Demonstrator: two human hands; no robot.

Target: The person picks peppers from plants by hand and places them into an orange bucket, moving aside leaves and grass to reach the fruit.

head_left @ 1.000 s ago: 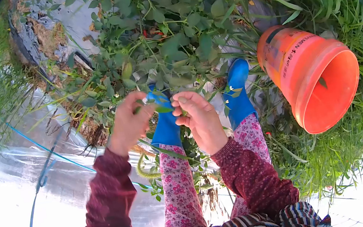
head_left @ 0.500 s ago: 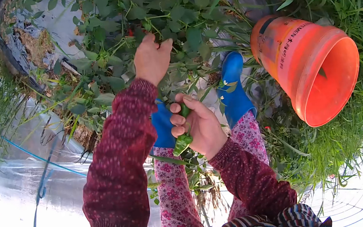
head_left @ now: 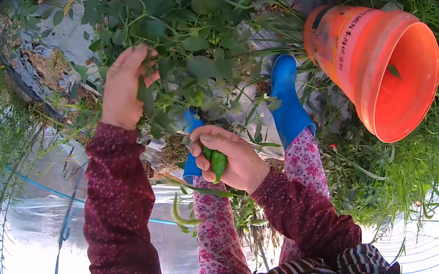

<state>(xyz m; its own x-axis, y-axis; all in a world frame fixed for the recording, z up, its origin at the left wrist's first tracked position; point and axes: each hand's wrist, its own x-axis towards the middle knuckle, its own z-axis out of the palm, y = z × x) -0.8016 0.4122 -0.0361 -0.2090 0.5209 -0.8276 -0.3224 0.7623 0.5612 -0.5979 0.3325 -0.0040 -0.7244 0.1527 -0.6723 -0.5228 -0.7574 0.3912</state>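
The left hand reaches into the pepper plant, its fingers bent among the leaves; whether they close on anything, I cannot tell. The right hand, nearer the body, is clamped on green peppers, the lower one's tip pointing back toward the legs. The foliage lies just beyond the right hand, the orange bucket well off to its right.

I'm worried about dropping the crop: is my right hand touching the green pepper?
Touching. The head view shows the right hand with its fingers curled against the green pepper.
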